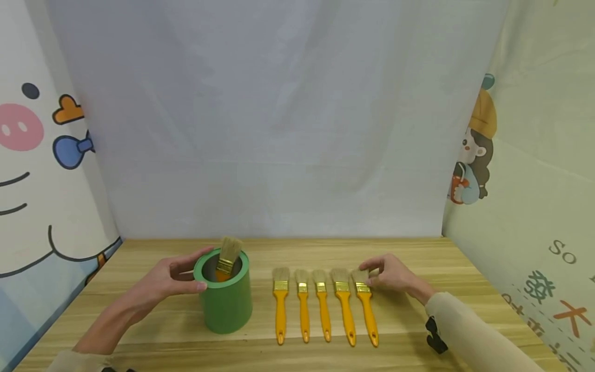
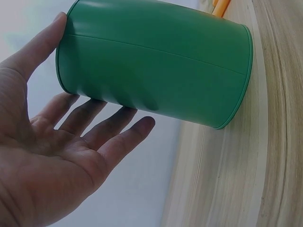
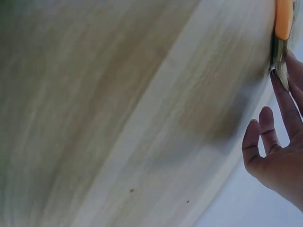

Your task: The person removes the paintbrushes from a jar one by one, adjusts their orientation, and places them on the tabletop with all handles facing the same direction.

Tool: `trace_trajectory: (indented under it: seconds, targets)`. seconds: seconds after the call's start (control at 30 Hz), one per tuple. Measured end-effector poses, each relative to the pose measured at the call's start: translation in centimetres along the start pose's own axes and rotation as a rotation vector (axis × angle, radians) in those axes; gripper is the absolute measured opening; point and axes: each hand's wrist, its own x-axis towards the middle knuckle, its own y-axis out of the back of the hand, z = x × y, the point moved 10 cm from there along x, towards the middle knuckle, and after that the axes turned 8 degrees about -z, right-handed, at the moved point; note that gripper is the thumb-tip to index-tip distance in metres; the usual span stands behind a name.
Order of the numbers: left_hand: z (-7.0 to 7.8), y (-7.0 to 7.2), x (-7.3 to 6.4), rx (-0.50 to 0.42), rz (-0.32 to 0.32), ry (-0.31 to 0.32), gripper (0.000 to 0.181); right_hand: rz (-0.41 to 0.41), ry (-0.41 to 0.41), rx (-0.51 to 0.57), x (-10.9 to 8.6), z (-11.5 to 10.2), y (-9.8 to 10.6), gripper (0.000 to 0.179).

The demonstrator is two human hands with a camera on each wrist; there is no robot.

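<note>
On the left of the table, a green can (image 1: 228, 307) stands upright, with one paintbrush (image 1: 230, 253) in it, bristles up; its lower handle is hidden inside. My left hand (image 1: 169, 276) holds the can near the rim, thumb at the front and fingers behind; the left wrist view shows its fingertips along the green wall. At the right end of a row of brushes, my right hand (image 1: 392, 274) pinches the bristle end of the last paintbrush (image 1: 369, 312). That brush lies flat with its orange handle toward me. In the right wrist view, fingers (image 3: 286, 104) touch its bristles.
Several more orange-handled paintbrushes (image 1: 303, 310) lie side by side between the can and my right hand, bristles away from me. The wood-grain table (image 1: 260, 356) ends at a white curtain (image 1: 279, 129). Printed cloth hangs on both sides.
</note>
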Motion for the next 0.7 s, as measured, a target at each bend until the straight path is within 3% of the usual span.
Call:
trace_trajectory:
  seconds: [0.7]
  targets:
    - [0.01,-0.08,-0.21,0.008,-0.004,-0.003,0.081,-0.037,-0.01,0.018,0.29,0.39,-0.04,0.039]
